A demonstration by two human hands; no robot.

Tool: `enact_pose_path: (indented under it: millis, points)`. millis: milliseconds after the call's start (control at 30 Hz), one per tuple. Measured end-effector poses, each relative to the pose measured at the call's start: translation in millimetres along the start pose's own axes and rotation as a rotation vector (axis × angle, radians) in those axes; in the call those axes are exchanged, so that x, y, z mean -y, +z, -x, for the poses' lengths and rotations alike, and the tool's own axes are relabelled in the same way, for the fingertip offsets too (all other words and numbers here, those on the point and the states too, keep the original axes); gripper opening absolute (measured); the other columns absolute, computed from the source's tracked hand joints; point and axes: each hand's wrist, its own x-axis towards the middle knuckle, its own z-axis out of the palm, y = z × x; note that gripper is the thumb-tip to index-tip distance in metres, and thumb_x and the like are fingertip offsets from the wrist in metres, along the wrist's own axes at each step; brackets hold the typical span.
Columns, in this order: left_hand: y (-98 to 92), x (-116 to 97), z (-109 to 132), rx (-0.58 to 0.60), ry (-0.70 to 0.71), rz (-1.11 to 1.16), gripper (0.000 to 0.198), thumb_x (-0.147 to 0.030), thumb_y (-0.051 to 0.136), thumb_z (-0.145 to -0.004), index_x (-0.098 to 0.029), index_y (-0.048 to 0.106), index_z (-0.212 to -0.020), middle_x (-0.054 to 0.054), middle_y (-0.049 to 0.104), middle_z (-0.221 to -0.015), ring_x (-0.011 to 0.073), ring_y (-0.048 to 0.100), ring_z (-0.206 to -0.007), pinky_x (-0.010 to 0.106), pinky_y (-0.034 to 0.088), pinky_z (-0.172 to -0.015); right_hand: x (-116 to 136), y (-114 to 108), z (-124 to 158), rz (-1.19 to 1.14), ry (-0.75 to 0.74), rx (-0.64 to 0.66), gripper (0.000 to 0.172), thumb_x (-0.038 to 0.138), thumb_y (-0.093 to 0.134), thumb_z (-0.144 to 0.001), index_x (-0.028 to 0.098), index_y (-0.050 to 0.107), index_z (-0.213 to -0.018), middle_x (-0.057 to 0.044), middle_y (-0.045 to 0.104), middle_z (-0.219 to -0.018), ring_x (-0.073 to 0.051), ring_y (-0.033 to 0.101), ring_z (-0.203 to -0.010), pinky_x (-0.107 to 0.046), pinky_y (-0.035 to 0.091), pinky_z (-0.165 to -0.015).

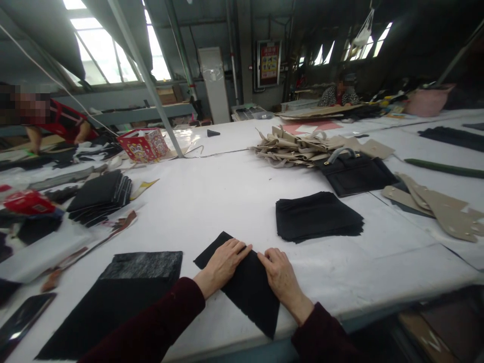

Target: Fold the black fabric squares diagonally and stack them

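A black fabric piece (253, 285) lies at a slant on the white table near its front edge. My left hand (227, 259) presses on its upper part, the fingers close together along the top edge. Closed at the right edge of the same piece is my right hand (280, 275), thumb and forefinger at the fabric; the other fingers are curled. To the left is a larger black stack (113, 297) with a grey fuzzy strip across its top, partly covered by my left sleeve. Beyond my right hand rests a pile of black fabric pieces (317, 217).
Beige strips (287, 146) are heaped at the back beside a black bag (355, 174). Beige cut pieces (442, 206) lie at right. A red box (142, 145) stands by a slanted pole (151, 85). A phone (26, 322) is at lower left. A co-worker (64, 118) works at far left.
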Motion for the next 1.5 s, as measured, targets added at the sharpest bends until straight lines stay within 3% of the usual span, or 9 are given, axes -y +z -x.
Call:
enact_pose_path:
  millis: [267,467,733,867,1133,1500]
  points:
    - [-4.4,-6,-5,0.012,0.046,-0.04,0.059,-0.006,0.045,-0.086,-0.022,0.037,-0.142,0.008,0.053,-0.123,0.0223,0.048,-0.116,0.04,0.032,-0.109,-5,-7,9,-0.01,0.013,0.043,0.027,0.009,0.046,-0.094,0.019,0.063,-0.113,-0.006,0.055,-0.091,-0.02,0.046,-0.087,-0.033,0.034,-0.079]
    - [-2.1,-12,-8,0.055,0.041,-0.02,0.058,-0.006,0.041,-0.089,-0.023,0.035,-0.144,0.008,0.056,-0.117,0.0219,0.05,-0.111,0.035,0.042,-0.098,-11,-11,16,-0.008,-0.001,0.011,0.027,0.009,0.046,-0.093,0.018,0.064,-0.111,-0.005,0.054,-0.089,-0.019,0.046,-0.086,-0.032,0.034,-0.078]
    - [-2.8,-24,-10,0.028,0.049,-0.019,0.058,-0.007,0.045,-0.087,-0.025,0.038,-0.142,0.007,0.053,-0.122,0.0223,0.051,-0.111,0.038,0.039,-0.102,-12,-21,22,-0.01,0.001,0.022,0.024,0.008,0.048,-0.093,0.019,0.063,-0.109,-0.004,0.054,-0.088,-0.019,0.046,-0.085,-0.031,0.035,-0.077]
    - [-0.4,-26,-11,0.052,0.049,0.02,0.055,-0.008,0.041,-0.09,-0.022,0.036,-0.143,0.008,0.055,-0.122,0.0215,0.051,-0.111,0.035,0.043,-0.097,-13,-23,25,-0.002,0.005,0.041,0.023,0.01,0.048,-0.094,0.019,0.062,-0.11,-0.005,0.054,-0.089,-0.019,0.046,-0.086,-0.031,0.035,-0.078]
    - [1.3,-34,-12,0.056,0.055,-0.068,0.062,-0.009,0.045,-0.09,-0.03,0.03,-0.147,0.007,0.053,-0.119,0.023,0.049,-0.111,0.038,0.041,-0.098,-14,-26,28,0.025,-0.015,0.055,0.032,0.01,0.049,-0.094,0.018,0.057,-0.124,-0.006,0.055,-0.09,-0.02,0.046,-0.087,-0.032,0.036,-0.078]
    - [-1.4,-41,-14,0.066,0.061,-0.142,0.069,-0.009,0.046,-0.088,-0.033,0.024,-0.149,0.007,0.051,-0.115,0.0235,0.048,-0.105,0.039,0.04,-0.097,-19,-29,36,0.049,-0.023,0.05,0.029,0.008,0.049,-0.093,0.016,0.06,-0.119,-0.006,0.055,-0.09,-0.021,0.047,-0.087,-0.033,0.037,-0.077]
